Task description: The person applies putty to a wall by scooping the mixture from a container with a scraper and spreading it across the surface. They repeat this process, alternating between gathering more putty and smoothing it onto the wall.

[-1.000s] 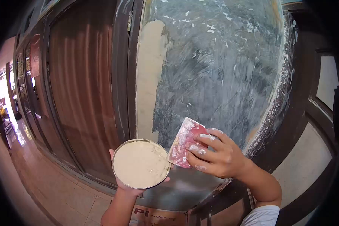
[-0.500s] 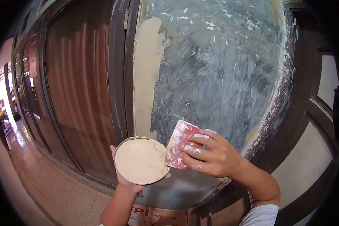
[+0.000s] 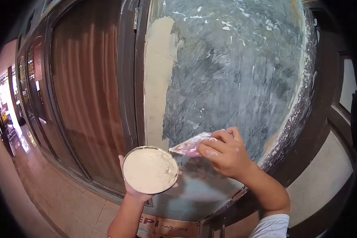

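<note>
My left hand (image 3: 138,193) holds a round container (image 3: 150,169) from below, filled with pale cream paste whose surface is rough on the right side. In my right hand (image 3: 225,154) is a flat pink scraper (image 3: 191,146) smeared with white, pinched between fingers and thumb. Its left corner points at the container's upper right rim, close to it. White residue marks my right fingers. Behind both hands stands a grey-blue wall (image 3: 226,87), with a vertical strip of cream paste (image 3: 156,79) along its left edge.
A dark wooden frame (image 3: 129,79) and a glass pane with reddish curtains (image 3: 85,79) stand left of the wall. Dark panelled woodwork (image 3: 325,103) is at the right. Below are floor tiles (image 3: 81,206) and a lettered sign (image 3: 166,227).
My right hand has lifted the scraper up from the container's right rim and tilted it flatter. The container has shifted very slightly right, and the camera view has moved a little.
</note>
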Motion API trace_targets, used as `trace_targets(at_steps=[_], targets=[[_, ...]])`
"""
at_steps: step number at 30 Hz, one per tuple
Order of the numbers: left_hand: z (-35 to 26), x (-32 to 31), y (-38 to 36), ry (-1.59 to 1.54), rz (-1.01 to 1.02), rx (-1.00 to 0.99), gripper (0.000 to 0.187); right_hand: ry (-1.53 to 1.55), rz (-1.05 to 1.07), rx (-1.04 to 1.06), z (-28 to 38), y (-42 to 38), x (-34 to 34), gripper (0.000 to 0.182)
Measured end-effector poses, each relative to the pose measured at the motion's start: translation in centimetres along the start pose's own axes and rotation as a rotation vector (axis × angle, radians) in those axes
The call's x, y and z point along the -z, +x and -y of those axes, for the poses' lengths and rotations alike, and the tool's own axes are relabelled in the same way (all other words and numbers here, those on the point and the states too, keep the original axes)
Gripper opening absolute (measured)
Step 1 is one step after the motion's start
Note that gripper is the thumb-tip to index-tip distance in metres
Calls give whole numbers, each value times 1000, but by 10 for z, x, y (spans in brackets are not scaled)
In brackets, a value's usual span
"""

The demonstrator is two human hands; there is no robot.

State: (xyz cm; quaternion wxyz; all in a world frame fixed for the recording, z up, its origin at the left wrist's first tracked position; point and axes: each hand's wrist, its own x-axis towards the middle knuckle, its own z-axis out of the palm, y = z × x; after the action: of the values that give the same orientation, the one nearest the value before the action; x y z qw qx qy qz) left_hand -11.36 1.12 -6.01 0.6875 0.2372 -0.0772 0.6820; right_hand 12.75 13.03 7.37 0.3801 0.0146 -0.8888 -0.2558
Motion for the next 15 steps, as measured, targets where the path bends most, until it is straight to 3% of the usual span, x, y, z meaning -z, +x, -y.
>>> trace_targets(at_steps=[4,6,12,15], targets=[[-9,21,-26,-28,-70,-46,115,118,-12,-172,-11,-2,-48,31],[-19,32,-37,21,-38,-66,113,189,35,-392,-14,-2,-75,26],[-47,30,-69,69,-85,-211,109,150,10,-459,-14,0,-138,28],[-59,30,-82,27,-77,-244,117,46,-23,-426,-12,4,-151,32]])
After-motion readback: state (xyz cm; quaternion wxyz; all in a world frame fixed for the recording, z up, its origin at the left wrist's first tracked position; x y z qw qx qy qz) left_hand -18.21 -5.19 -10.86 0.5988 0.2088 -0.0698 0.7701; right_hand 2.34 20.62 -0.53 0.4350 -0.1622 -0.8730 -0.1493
